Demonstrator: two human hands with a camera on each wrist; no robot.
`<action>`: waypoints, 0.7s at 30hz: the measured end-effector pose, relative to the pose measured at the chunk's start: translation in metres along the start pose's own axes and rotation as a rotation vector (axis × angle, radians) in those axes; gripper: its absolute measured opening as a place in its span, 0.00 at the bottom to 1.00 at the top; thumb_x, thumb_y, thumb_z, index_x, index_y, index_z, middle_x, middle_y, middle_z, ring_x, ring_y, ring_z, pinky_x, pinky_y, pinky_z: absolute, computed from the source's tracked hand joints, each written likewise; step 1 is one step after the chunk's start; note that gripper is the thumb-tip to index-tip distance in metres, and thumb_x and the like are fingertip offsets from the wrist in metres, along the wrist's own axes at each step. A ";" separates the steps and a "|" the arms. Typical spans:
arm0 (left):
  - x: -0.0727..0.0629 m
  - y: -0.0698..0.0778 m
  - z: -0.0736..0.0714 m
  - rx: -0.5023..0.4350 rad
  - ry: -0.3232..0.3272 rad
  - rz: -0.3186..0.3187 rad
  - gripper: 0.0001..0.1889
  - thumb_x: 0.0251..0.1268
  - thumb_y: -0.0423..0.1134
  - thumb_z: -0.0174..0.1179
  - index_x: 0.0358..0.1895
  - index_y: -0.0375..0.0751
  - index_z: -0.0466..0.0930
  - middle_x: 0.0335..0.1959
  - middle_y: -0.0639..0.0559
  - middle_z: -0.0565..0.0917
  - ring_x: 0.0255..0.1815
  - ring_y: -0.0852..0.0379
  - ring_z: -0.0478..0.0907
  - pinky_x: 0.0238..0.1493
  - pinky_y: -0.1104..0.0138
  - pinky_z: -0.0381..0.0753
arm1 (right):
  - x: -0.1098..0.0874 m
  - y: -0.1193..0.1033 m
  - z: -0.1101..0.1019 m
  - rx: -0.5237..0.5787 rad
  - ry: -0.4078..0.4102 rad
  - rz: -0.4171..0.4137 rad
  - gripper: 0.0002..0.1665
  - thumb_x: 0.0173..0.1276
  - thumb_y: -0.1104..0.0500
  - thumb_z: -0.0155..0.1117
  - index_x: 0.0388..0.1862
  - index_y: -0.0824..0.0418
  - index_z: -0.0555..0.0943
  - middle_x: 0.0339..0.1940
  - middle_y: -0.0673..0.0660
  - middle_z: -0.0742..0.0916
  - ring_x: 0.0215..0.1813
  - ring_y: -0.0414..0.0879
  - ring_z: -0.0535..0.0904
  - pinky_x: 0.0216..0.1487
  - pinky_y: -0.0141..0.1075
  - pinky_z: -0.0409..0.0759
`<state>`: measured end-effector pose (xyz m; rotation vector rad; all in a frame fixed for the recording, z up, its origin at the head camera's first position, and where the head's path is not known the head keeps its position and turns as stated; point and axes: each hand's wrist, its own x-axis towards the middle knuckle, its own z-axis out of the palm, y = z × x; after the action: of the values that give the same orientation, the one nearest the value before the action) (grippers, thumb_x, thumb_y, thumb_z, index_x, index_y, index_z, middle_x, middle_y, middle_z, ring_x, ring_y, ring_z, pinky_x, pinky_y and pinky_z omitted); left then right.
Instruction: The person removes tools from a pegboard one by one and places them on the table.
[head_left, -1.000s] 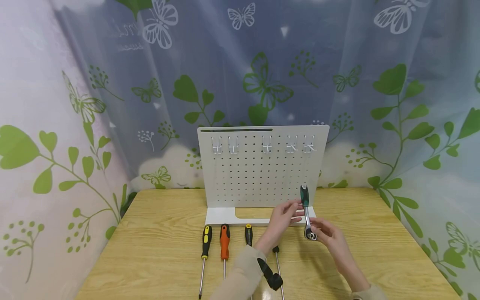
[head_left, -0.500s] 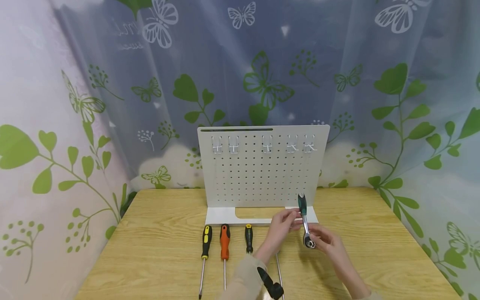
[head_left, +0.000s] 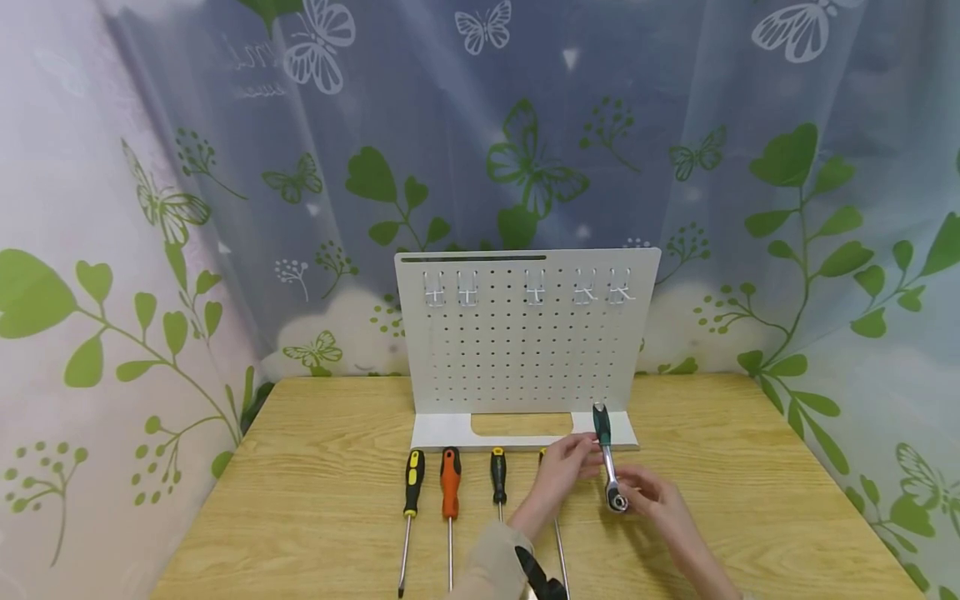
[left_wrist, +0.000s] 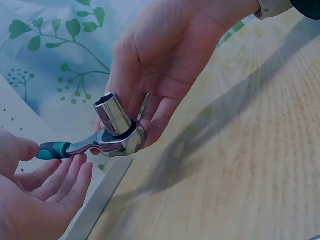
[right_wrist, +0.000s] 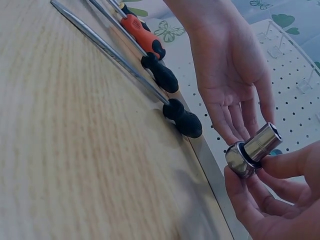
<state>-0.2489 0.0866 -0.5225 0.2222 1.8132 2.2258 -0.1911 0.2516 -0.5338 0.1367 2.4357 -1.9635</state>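
Note:
Both hands hold a ratchet wrench (head_left: 608, 462) over the table, just in front of the pegboard's base. Its green and black handle (head_left: 602, 425) points up and away, its chrome head toward the viewer. A shiny socket (left_wrist: 114, 115) sits on the head and also shows in the right wrist view. My left hand (head_left: 561, 471) pinches the handle between thumb and fingers. At the head end, my right hand (head_left: 660, 500) grips with thumb and fingertips; in the right wrist view its thumb lies beside the socket (right_wrist: 262, 141).
A white pegboard (head_left: 517, 350) with several clear hooks (head_left: 534, 287) stands behind the hands. On the wooden table (head_left: 315, 483) lie a black-yellow screwdriver (head_left: 413, 483), an orange one (head_left: 450, 483) and two dark ones, one partly behind the left hand. A patterned curtain (head_left: 420, 108) surrounds the table.
Both hands have brought the ratchet wrench lower and slightly nearer the viewer, its handle moving down and a little left. More of the screwdriver behind the left hand shows.

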 end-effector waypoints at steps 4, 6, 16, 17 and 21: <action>-0.002 -0.005 0.000 0.000 0.003 -0.015 0.19 0.80 0.37 0.51 0.61 0.25 0.76 0.51 0.37 0.84 0.53 0.43 0.85 0.57 0.54 0.85 | -0.002 0.004 0.001 -0.001 -0.014 0.001 0.21 0.72 0.68 0.61 0.61 0.77 0.76 0.46 0.64 0.87 0.41 0.38 0.82 0.44 0.32 0.86; -0.003 -0.007 0.001 0.001 0.010 -0.023 0.19 0.79 0.37 0.52 0.61 0.24 0.76 0.50 0.38 0.85 0.51 0.45 0.85 0.57 0.54 0.85 | -0.003 0.006 0.002 -0.017 -0.019 0.003 0.20 0.72 0.68 0.61 0.60 0.76 0.77 0.45 0.64 0.87 0.41 0.38 0.82 0.44 0.31 0.85; -0.008 -0.021 0.005 -0.038 0.039 -0.032 0.17 0.79 0.36 0.52 0.57 0.23 0.77 0.46 0.41 0.86 0.48 0.45 0.86 0.53 0.55 0.87 | -0.006 0.013 0.000 -0.120 -0.058 0.027 0.21 0.72 0.66 0.62 0.60 0.76 0.77 0.44 0.62 0.88 0.42 0.39 0.82 0.43 0.30 0.82; -0.009 -0.022 0.006 -0.037 0.038 -0.028 0.17 0.79 0.36 0.52 0.57 0.22 0.77 0.46 0.40 0.86 0.48 0.44 0.86 0.53 0.55 0.87 | -0.007 0.014 -0.001 -0.120 -0.070 0.028 0.22 0.73 0.66 0.62 0.60 0.77 0.76 0.45 0.62 0.88 0.42 0.39 0.82 0.43 0.30 0.83; -0.013 -0.023 0.008 -0.034 0.040 -0.023 0.17 0.78 0.35 0.52 0.55 0.21 0.77 0.45 0.40 0.85 0.46 0.46 0.86 0.52 0.56 0.87 | -0.009 0.017 -0.003 -0.096 -0.123 0.020 0.23 0.73 0.66 0.61 0.62 0.81 0.73 0.45 0.65 0.88 0.41 0.39 0.83 0.42 0.31 0.85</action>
<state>-0.2316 0.0948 -0.5431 0.1512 1.7876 2.2588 -0.1809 0.2575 -0.5489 0.0382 2.4334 -1.7860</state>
